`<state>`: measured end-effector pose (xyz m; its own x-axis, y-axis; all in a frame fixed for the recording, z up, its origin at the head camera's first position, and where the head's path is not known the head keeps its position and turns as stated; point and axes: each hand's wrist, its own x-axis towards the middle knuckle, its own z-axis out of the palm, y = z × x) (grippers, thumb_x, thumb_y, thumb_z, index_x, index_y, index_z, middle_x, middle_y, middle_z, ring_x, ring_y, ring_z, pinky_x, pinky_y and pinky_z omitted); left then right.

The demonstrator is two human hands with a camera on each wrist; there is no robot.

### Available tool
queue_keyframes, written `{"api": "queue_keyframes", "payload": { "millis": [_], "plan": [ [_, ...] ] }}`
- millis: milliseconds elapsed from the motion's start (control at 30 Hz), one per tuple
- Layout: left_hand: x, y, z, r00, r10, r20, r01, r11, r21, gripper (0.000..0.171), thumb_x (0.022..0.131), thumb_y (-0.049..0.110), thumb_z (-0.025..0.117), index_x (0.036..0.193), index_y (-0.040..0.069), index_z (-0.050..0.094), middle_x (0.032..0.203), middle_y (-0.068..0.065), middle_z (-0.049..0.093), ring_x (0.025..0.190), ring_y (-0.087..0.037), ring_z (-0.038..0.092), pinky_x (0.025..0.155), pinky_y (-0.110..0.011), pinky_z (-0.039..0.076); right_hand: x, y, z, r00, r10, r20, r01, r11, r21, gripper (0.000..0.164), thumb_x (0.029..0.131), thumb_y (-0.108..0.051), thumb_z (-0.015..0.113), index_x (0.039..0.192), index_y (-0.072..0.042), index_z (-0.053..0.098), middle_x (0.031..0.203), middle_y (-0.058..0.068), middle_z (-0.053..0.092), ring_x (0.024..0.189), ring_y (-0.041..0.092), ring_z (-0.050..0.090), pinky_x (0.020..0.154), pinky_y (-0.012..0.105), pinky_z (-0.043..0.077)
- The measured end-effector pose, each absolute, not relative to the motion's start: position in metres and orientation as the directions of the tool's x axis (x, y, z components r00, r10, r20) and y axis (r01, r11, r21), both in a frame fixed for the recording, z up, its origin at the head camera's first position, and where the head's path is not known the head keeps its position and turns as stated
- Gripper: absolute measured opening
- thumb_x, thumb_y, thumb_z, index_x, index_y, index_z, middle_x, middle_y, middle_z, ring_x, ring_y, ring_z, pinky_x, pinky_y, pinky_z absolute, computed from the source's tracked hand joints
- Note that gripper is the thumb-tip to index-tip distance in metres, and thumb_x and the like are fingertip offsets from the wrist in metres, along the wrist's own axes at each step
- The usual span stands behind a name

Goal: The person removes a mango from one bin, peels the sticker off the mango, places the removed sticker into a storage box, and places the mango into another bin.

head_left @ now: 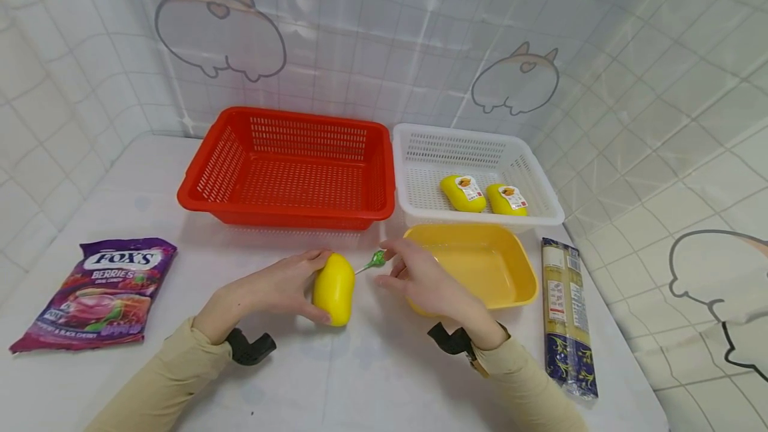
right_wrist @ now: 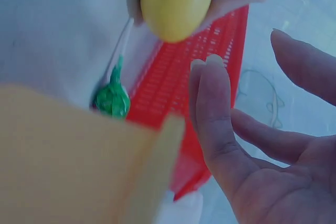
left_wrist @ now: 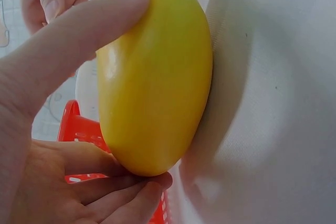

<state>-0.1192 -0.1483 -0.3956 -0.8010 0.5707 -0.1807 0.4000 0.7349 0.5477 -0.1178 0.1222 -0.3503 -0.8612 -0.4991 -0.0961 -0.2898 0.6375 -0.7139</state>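
My left hand (head_left: 285,289) grips a yellow mango (head_left: 334,290) low over the white table, thumb at one end and fingers at the other. The left wrist view shows the mango (left_wrist: 157,77) close up, its smooth skin turned to the camera. Just right of the mango lies a lollipop (head_left: 377,259) in a green wrapper, its white stick pointing toward the fruit. My right hand (head_left: 426,279) hovers beside the lollipop and over the left rim of a yellow tub (head_left: 528,272). Its fingers are loosely bent with nothing between them, as the right wrist view also shows.
A red basket (head_left: 288,215) stands at the back. Beside it, a white basket (head_left: 414,209) holds two stickered mangoes (head_left: 459,195). At the left lies a purple candy bag (head_left: 105,292); a long blue-and-clear packet (head_left: 567,315) lies at the right. Tiled walls border the table.
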Motion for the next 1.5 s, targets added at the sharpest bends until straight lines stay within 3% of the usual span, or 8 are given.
{"api": "queue_keyframes", "payload": {
  "millis": [133,467,800,967,1500],
  "plan": [
    [-0.119,-0.148,-0.395,-0.801,0.571,-0.181,0.398,0.733,0.553,0.114,0.068,0.055,0.087,0.149,-0.008,0.036,0.147,-0.019,0.048,0.126,-0.033,0.053,0.110,-0.052,0.043,-0.119,0.116,-0.356,-0.836,-0.541,-0.088,-0.317,0.608,-0.728,0.054,0.090,-0.027,0.075,0.138,-0.012,0.054,0.110,0.008,0.060,0.083,0.015,0.060,0.071,0.025,0.054],
    [-0.120,-0.148,-0.396,-0.797,0.579,-0.172,0.401,0.719,0.567,0.112,0.068,0.057,0.086,0.148,-0.006,0.039,0.144,-0.016,0.050,0.123,-0.030,0.055,0.109,-0.051,0.044,-0.125,0.100,-0.372,-0.795,-0.599,-0.096,-0.346,0.579,-0.738,0.057,0.093,-0.030,0.072,0.142,-0.016,0.048,0.129,0.012,0.055,0.085,0.013,0.064,0.078,0.024,0.055],
    [-0.120,-0.147,-0.396,-0.791,0.584,-0.182,0.401,0.720,0.567,0.111,0.069,0.059,0.085,0.149,-0.003,0.038,0.145,-0.013,0.049,0.123,-0.029,0.054,0.109,-0.051,0.045,-0.120,0.089,-0.388,-0.777,-0.613,-0.147,-0.302,0.567,-0.766,0.071,0.093,-0.035,0.072,0.151,-0.013,0.038,0.143,0.009,0.043,0.090,0.012,0.062,0.079,0.022,0.055],
    [-0.120,-0.148,-0.396,-0.792,0.582,-0.186,0.399,0.723,0.564,0.112,0.069,0.060,0.085,0.150,-0.003,0.037,0.146,-0.013,0.048,0.124,-0.028,0.054,0.109,-0.050,0.045,-0.119,0.082,-0.397,-0.780,-0.599,-0.181,-0.217,0.530,-0.820,0.078,0.092,-0.035,0.072,0.156,-0.014,0.033,0.150,0.007,0.033,0.089,0.013,0.062,0.076,0.023,0.056],
    [-0.121,-0.148,-0.398,-0.792,0.583,-0.181,0.404,0.723,0.561,0.113,0.069,0.059,0.085,0.151,-0.001,0.037,0.146,-0.011,0.048,0.123,-0.026,0.053,0.109,-0.049,0.045,-0.115,0.076,-0.405,-0.791,-0.582,-0.191,-0.230,0.572,-0.787,0.079,0.096,-0.043,0.065,0.158,-0.011,0.028,0.148,0.007,0.033,0.092,0.011,0.057,0.076,0.020,0.054]
  ]
}}
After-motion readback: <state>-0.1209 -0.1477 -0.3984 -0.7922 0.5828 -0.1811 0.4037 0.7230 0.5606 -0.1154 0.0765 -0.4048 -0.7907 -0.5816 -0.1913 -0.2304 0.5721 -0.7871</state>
